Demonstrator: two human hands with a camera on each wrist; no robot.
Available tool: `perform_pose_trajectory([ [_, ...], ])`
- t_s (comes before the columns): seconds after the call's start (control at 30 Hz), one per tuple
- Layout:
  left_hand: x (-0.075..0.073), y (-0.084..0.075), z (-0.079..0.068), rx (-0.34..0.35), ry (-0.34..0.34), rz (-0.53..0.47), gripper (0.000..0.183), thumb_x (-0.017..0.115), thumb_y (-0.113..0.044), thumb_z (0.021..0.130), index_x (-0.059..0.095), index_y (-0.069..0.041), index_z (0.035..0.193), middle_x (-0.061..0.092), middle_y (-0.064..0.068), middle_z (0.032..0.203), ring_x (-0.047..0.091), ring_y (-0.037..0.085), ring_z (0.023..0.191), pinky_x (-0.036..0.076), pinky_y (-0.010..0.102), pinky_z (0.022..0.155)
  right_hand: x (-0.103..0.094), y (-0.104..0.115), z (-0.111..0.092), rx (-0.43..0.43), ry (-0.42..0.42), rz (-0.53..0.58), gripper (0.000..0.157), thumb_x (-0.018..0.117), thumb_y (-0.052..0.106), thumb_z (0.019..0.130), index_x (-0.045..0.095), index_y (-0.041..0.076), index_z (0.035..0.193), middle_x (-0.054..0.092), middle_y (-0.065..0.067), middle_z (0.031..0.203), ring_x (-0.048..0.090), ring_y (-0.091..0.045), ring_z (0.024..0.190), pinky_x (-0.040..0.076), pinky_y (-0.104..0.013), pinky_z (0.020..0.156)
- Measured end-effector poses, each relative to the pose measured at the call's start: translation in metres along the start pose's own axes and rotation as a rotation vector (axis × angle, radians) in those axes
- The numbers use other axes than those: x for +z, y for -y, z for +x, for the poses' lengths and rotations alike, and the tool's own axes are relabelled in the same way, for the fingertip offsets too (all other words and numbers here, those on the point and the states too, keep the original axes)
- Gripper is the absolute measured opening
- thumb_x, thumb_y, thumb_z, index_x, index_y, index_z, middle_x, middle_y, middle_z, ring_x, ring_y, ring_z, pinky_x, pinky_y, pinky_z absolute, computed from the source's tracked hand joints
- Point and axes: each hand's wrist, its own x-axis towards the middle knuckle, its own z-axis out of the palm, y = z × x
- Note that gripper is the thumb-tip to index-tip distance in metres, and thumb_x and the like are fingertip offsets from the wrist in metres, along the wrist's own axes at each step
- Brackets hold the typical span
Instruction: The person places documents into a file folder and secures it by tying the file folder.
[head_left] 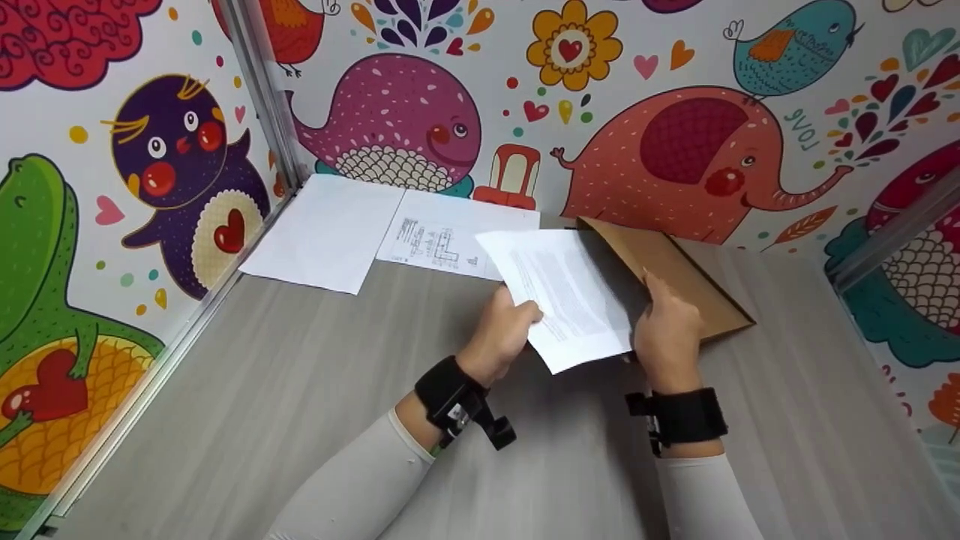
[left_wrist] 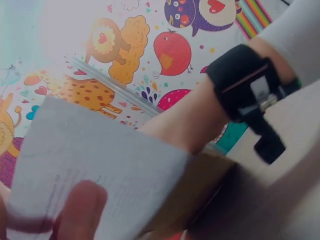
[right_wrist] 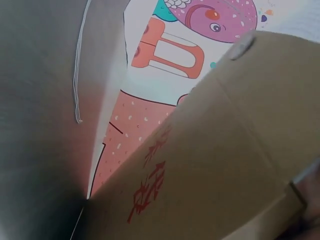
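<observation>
Evidently, the left hand (head_left: pixel 501 334) pinches the paper (head_left: pixel 574 289) by its left edge, right of frame centre; the right hand (head_left: pixel 667 330) grips the envelope (head_left: pixel 701 289). Paper looks light and floppy, envelope stiffer; edges suit both.

Loads of bare tabletop (head_left: pixel 247 375) at the left of the frame, so a hand could slide through there, just mind the metal rail (head_left: pixel 142 390) along the left edge. Middle's a no-go tbh: the held page (head_left: pixel 562 292) fills the gap between the left hand (head_left: pixel 499 330) and right hand (head_left: pixel 667 330), with the brown envelope (head_left: pixel 682 274) tilted right beside it. Far right, past the envelope's corner, there's another open lane before the patterned wall (head_left: pixel 900 300)
</observation>
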Motion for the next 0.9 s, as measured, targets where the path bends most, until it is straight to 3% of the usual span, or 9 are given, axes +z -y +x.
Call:
perform_pose_trajectory([
  [0.23,0.006,0.018,0.003,-0.071,0.019,-0.076,0.055,0.04,0.01,0.078,0.051,0.009,0.133,0.067,0.027,0.122,0.072,0.031,0.101,0.061,0.034,0.076,0.005,0.0,0.0,-0.07,-0.08,0.159,0.04,0.041,-0.008,0.098,0.063,-0.002,0.131,0.063,-0.026,0.131,0.059,-0.039,0.126,0.049,-0.053,0.102],
  [0.43,0.009,0.027,0.003,-0.137,0.062,-0.16,0.047,0.043,0.008,0.088,0.047,0.005,0.135,0.066,0.026,0.122,0.073,0.033,0.097,0.062,0.039,0.073,0.007,0.01,-0.002,-0.126,-0.105,0.177,0.038,0.041,-0.009,0.097,0.064,-0.005,0.128,0.064,-0.028,0.127,0.061,-0.04,0.123,0.051,-0.054,0.1],
  [0.57,0.01,0.03,0.003,-0.135,0.085,-0.195,0.044,0.046,0.002,0.097,0.038,0.002,0.14,0.061,0.027,0.127,0.071,0.035,0.101,0.061,0.044,0.075,0.011,0.02,-0.006,-0.161,-0.1,0.172,0.037,0.043,-0.01,0.097,0.065,-0.005,0.127,0.065,-0.027,0.127,0.062,-0.039,0.123,0.052,-0.052,0.099],
  [0.7,0.009,0.029,0.003,-0.101,0.039,-0.04,0.041,0.051,-0.008,0.1,0.039,-0.001,0.138,0.063,0.024,0.121,0.073,0.03,0.091,0.062,0.043,0.067,0.016,0.027,-0.009,-0.194,-0.08,0.13,0.037,0.043,-0.01,0.096,0.065,-0.005,0.125,0.065,-0.027,0.126,0.063,-0.04,0.121,0.053,-0.052,0.097],
  [0.8,0.006,0.023,0.005,-0.092,-0.039,0.129,0.028,0.055,-0.017,0.098,0.05,-0.002,0.122,0.066,0.018,0.103,0.072,0.024,0.067,0.06,0.04,0.056,0.018,0.028,-0.011,-0.181,-0.068,0.107,0.037,0.043,-0.01,0.096,0.065,-0.005,0.126,0.065,-0.027,0.126,0.062,-0.041,0.12,0.052,-0.052,0.098],
  [0.9,0.002,0.017,0.008,-0.107,-0.079,0.155,0.016,0.055,-0.013,0.095,0.056,-0.001,0.103,0.064,0.01,0.081,0.064,0.019,0.048,0.058,0.038,0.049,0.017,0.027,-0.012,-0.152,-0.048,0.103,0.039,0.043,-0.01,0.095,0.064,-0.004,0.128,0.064,-0.026,0.129,0.061,-0.041,0.122,0.051,-0.053,0.099],
])
